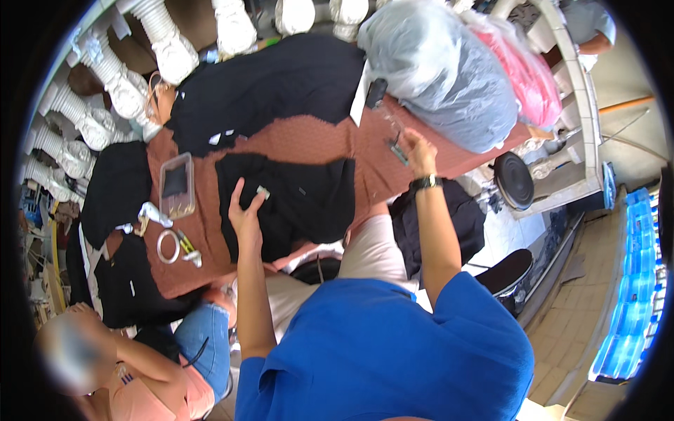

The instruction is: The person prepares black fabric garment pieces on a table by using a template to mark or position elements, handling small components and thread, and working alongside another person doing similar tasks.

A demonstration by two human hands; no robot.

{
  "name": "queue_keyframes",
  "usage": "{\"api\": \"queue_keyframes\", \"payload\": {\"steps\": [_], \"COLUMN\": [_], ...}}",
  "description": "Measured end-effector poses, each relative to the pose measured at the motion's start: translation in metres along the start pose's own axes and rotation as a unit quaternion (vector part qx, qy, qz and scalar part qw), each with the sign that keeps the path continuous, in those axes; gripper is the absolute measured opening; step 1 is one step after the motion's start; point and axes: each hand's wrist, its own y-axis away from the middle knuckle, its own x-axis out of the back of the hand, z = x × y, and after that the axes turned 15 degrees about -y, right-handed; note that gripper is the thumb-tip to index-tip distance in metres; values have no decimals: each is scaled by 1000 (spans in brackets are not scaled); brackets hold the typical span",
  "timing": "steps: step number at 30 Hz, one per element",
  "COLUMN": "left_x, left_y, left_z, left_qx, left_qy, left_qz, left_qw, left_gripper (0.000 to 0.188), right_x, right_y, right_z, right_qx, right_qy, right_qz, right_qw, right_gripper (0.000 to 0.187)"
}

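A folded black garment [316, 203] lies near the front edge of the brown cloth on the table, with a small pale tag [263, 191] on its left part. My left hand [246, 219] rests on the garment's left side, thumb and forefinger apart beside the tag, holding nothing. To the right, above the brown cloth, my right hand [420, 151] has its fingers closed; what they grip cannot be made out. A small greenish object [398, 151] shows just left of these fingers, and I cannot tell whether they touch it.
A black cloth pile [274, 84] covers the table's far side. Stuffed plastic bags [442, 70] stand far right. A clear box [177, 186] and white tape roll [168, 247] lie left. Another person [147, 365] sits at lower left. White balusters [168, 49] line the back.
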Motion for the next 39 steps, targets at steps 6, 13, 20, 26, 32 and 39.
{"api": "queue_keyframes", "payload": {"steps": [6,13,20,26,32,39], "left_x": [-13,-2,-3,8,3,1], "left_y": [5,15,15,25,25,26], "left_z": [30,57,71,80,81,87], "left_qx": [-8,-3,-17,-19,-28,-37], "left_qy": [27,5,-26,-27,-24,-28], "left_qz": [-43,-74,-89,-57,-58,-50], "left_qw": [999,997,996,998,998,998], "left_gripper": [68,68,68,69,70,70], "right_x": [23,-25,-52,-77,-76,-90], "right_y": [-80,2,142,174,196,188], "right_z": [8,33,97,88,93,46], "right_qx": [125,412,146,81,-84,-173], "right_qy": [42,566,422,353,314,328], "right_qz": [31,57,-510,-443,-525,-461], "right_qw": [991,712,735,820,786,806], "right_gripper": [17,43,17,18,17,18]}}
